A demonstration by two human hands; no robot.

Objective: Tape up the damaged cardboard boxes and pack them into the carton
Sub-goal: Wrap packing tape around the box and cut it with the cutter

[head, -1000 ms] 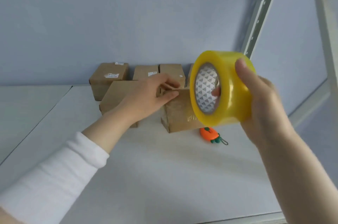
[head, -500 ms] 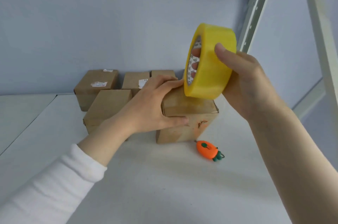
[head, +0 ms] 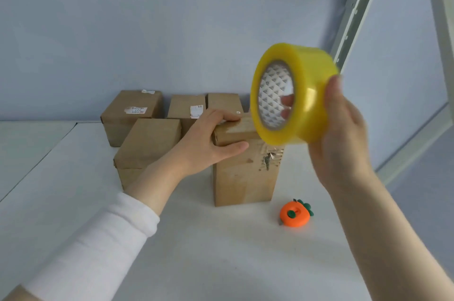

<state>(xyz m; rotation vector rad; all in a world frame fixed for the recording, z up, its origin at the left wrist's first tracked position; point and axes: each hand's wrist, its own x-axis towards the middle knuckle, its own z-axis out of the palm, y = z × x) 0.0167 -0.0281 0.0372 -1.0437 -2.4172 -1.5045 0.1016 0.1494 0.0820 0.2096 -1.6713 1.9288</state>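
A brown cardboard box (head: 242, 178) with a torn patch on its front face stands upright in the middle of the white shelf. My left hand (head: 211, 139) grips its top left corner, fingers over the top and thumb on the front. My right hand (head: 341, 128) holds a roll of yellow tape (head: 294, 94) in the air just above and right of that box, fingers through the core. Several more brown boxes (head: 147, 146) stand behind and to the left, against the wall.
An orange carrot-shaped cutter (head: 296, 214) lies on the white shelf (head: 221, 251) right of the held box. A grey metal upright (head: 353, 10) and shelf frame run along the right. The blue wall closes the back.
The held box now stands taller on end and has come nearer. The tape roll has swung right and turned so its core faces me.
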